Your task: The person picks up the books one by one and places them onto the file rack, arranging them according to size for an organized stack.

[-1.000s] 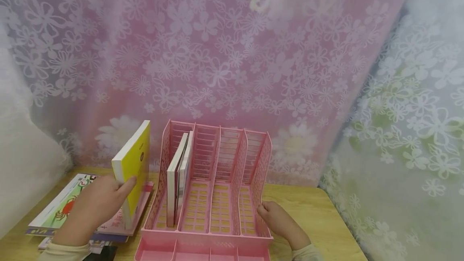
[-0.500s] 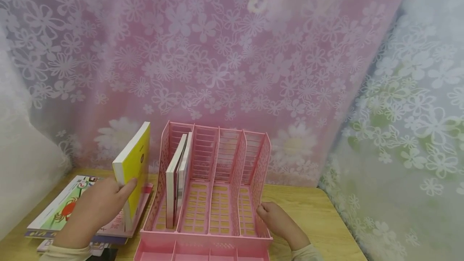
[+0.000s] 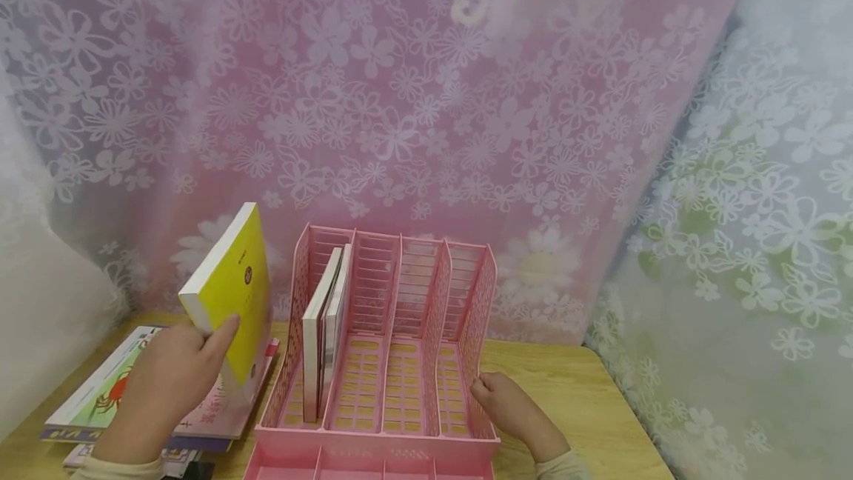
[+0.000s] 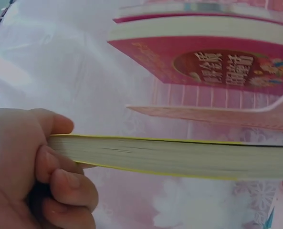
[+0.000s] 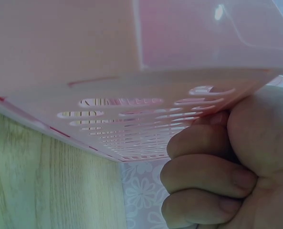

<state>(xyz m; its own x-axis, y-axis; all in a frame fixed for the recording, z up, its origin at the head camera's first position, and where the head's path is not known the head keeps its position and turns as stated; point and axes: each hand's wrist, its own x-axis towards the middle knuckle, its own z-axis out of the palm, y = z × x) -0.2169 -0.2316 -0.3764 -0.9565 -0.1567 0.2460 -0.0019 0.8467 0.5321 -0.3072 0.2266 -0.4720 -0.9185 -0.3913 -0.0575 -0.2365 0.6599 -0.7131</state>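
My left hand (image 3: pixel 169 372) pinches a thick book with a yellow cover (image 3: pixel 243 287) by its near edge, thumb on the cover facing the rack. The book stands upright over the book pile, left of a pink plastic desk file rack (image 3: pixel 481 339). In the left wrist view its page edges (image 4: pixel 179 155) face the camera, with my fingers (image 4: pixel 74 188) curled beneath. My right hand (image 3: pixel 509 406) grips the front edge of the rack's right side wall, its fingers (image 5: pixel 201 174) curled beside the slotted panel. Two or more books (image 3: pixel 318 339) stand in the leftmost slot.
A pile of flat books (image 3: pixel 76 410), the top left one with a red crab, lies on the wooden table (image 3: pixel 553 369) left of the rack. A shallow compartment tray (image 3: pixel 346 461) fronts the rack. A flowered pink curtain (image 3: pixel 400 95) hangs behind.
The yellow book has risen and shifted left with my left hand, turning so more of its cover shows. My right hand stays on the rack.
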